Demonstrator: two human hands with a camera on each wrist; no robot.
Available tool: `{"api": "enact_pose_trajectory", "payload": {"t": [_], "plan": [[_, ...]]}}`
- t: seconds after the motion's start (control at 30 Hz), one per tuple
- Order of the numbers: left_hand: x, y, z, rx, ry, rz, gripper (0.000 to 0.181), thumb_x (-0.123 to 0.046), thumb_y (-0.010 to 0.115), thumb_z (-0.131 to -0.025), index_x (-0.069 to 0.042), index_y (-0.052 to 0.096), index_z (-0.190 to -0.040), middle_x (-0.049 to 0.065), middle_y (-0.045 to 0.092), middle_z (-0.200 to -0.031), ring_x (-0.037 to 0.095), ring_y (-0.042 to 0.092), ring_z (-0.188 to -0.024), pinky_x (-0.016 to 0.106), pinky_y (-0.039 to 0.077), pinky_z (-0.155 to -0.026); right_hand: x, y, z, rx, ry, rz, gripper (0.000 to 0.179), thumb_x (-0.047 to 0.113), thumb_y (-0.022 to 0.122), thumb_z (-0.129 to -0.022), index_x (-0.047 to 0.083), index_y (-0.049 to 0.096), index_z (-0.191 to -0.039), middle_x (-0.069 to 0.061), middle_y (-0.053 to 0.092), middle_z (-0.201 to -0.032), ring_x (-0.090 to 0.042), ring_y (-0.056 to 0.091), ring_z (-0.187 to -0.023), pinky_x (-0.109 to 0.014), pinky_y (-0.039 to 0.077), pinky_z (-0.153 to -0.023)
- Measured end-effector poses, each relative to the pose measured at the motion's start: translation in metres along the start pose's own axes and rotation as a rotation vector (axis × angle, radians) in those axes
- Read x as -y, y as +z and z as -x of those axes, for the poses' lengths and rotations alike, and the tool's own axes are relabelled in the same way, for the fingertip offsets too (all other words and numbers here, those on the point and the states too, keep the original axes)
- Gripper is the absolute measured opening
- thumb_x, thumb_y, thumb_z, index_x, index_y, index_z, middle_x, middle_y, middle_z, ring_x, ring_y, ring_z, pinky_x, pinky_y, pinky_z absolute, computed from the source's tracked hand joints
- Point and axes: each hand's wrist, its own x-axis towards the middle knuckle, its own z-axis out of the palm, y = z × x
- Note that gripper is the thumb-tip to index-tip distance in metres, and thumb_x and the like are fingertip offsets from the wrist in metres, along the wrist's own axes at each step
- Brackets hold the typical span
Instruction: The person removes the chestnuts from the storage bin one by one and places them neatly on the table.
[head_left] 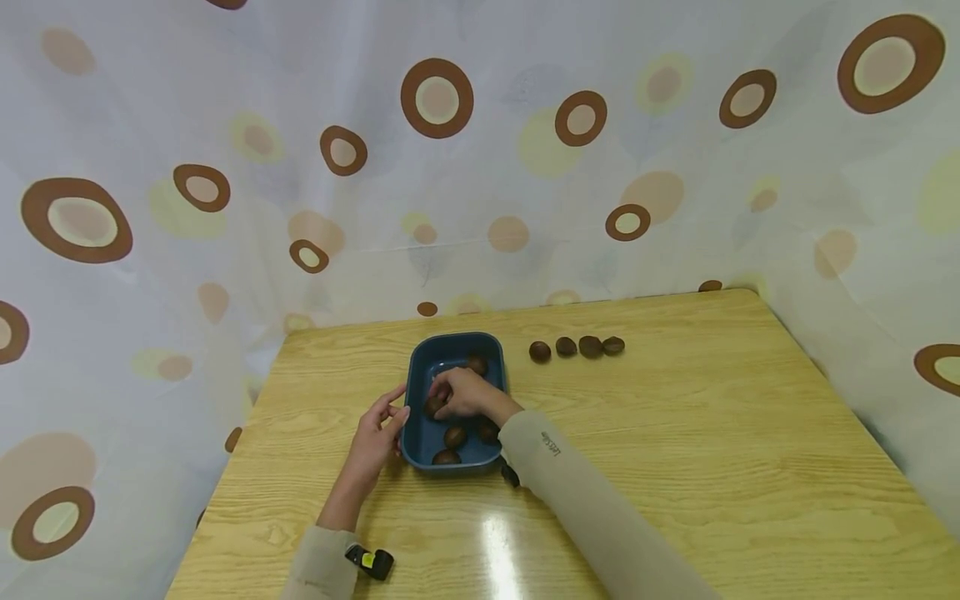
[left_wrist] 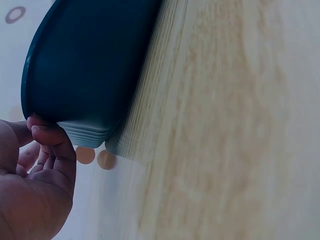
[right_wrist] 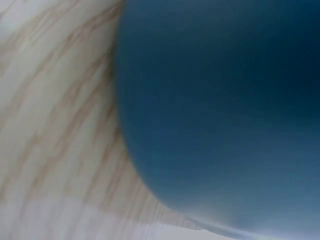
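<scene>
A deep blue rectangular container (head_left: 452, 340) stands on the table with several brown chestnuts in it. At its left side, my left hand (head_left: 375, 435) holds the rim with thumb and fingertips; the left wrist view shows those fingers (left_wrist: 52, 135) right at the container's edge. My right hand (head_left: 467, 392) reaches in over the right wall, its fingers curled about a chestnut (head_left: 433, 407). Other chestnuts lie nearer the front, one of them (head_left: 454, 437) below the right hand. Another chestnut (head_left: 477, 364) is at the back. The right wrist view is filled by the container's outer wall (right_wrist: 215, 110), which hides the right hand.
On the wooden table (head_left: 675, 450), several chestnuts form a short row to the right behind the container, with one (head_left: 540, 352) at its left end. A patterned curtain (head_left: 495, 192) hangs along the table's back and sides.
</scene>
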Motion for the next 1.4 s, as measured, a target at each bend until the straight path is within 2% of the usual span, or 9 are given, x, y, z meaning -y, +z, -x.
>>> {"api": "enact_pose_trajectory", "payload": {"t": [0.43, 0.6, 0.87, 1.2, 1.4], "plan": [[0.0005, -0.0008, -0.0011, 0.009, 0.003, 0.002, 0.045, -0.014, 0.057, -0.108, -0.017, 0.052, -0.152, 0.004, 0.054, -0.096, 0.009, 0.05, -0.061, 0.023, 0.045, -0.053, 0.0011, -0.0001, 0.0001, 0.023, -0.024, 0.04, 0.028, 0.011, 0.085, -0.086, 0.007, 0.072, -0.111, -0.005, 0.071, -0.101, -0.014, 0.065, -0.09, -0.029, 0.055, -0.086], [-0.0003, -0.0018, -0.0013, 0.013, 0.01, -0.001, 0.045, -0.015, 0.057, -0.108, -0.015, 0.052, -0.153, 0.004, 0.054, -0.095, 0.009, 0.05, -0.06, 0.023, 0.045, -0.053, 0.0022, 0.0007, 0.0007, -0.01, -0.022, 0.058, 0.028, 0.01, 0.085, -0.086, 0.008, 0.072, -0.111, -0.005, 0.07, -0.1, -0.014, 0.065, -0.088, -0.03, 0.055, -0.085], [-0.0011, -0.0017, -0.0013, 0.016, -0.002, -0.004, 0.045, -0.014, 0.057, -0.108, -0.017, 0.052, -0.152, 0.01, 0.054, -0.098, 0.01, 0.049, -0.06, 0.024, 0.045, -0.053, 0.0007, 0.0017, 0.0, -0.046, -0.01, 0.063, 0.03, 0.011, 0.085, -0.086, 0.008, 0.072, -0.113, -0.006, 0.072, -0.103, -0.016, 0.067, -0.09, -0.03, 0.056, -0.086], [-0.0025, -0.0019, -0.0007, 0.021, -0.013, -0.004, 0.045, -0.016, 0.057, -0.108, -0.018, 0.052, -0.152, 0.007, 0.054, -0.097, 0.01, 0.049, -0.061, 0.025, 0.045, -0.054, 0.0005, 0.0021, -0.0016, -0.07, 0.0, 0.067, 0.032, 0.011, 0.085, -0.086, 0.008, 0.071, -0.115, -0.008, 0.072, -0.107, -0.02, 0.068, -0.101, -0.035, 0.056, -0.093], [-0.0036, -0.0011, -0.0008, 0.015, -0.015, -0.024, 0.045, -0.015, 0.057, -0.108, -0.016, 0.052, -0.153, 0.006, 0.055, -0.096, 0.011, 0.049, -0.058, 0.025, 0.046, -0.053, 0.0025, -0.0055, 0.0047, -0.115, -0.034, -0.027, 0.032, 0.013, 0.085, -0.087, 0.007, 0.07, -0.115, -0.009, 0.071, -0.108, -0.018, 0.066, -0.094, -0.03, 0.056, -0.085]]}}
